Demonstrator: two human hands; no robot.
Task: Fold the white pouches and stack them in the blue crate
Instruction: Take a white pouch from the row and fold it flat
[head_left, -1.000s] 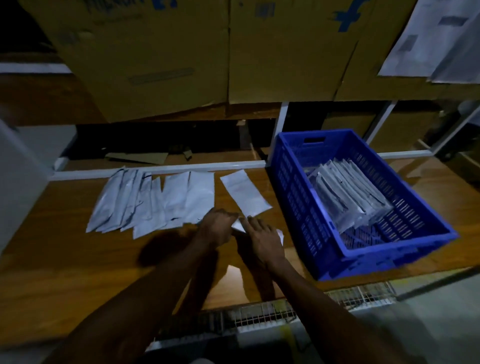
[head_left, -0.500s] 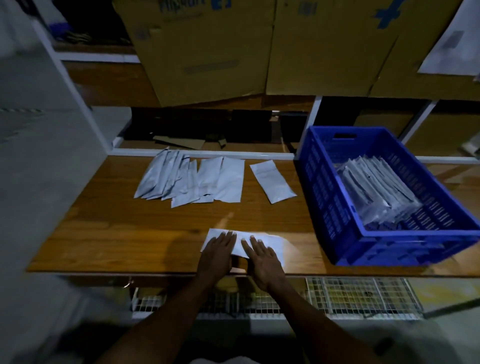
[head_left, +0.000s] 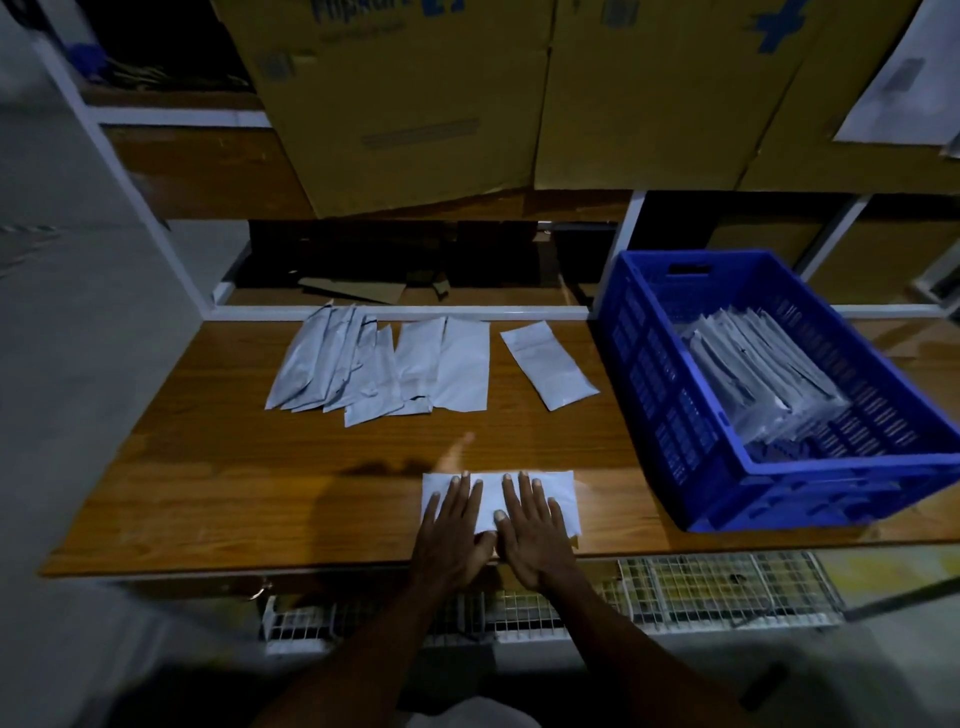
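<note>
Both hands (head_left: 496, 525) flat on pouch (head_left: 488, 493) (fingers straight), near table edge (head_left: 208, 564)

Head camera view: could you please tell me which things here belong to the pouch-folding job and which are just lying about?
Part of the job:
- white pouch pressed flat under left hand and right hand
- fanned unfolded pouches
- single pouch
- blue crate holding folded pouches

Just lying about:
- cardboard boxes
- cardboard scrap
- wire mesh rack
</note>
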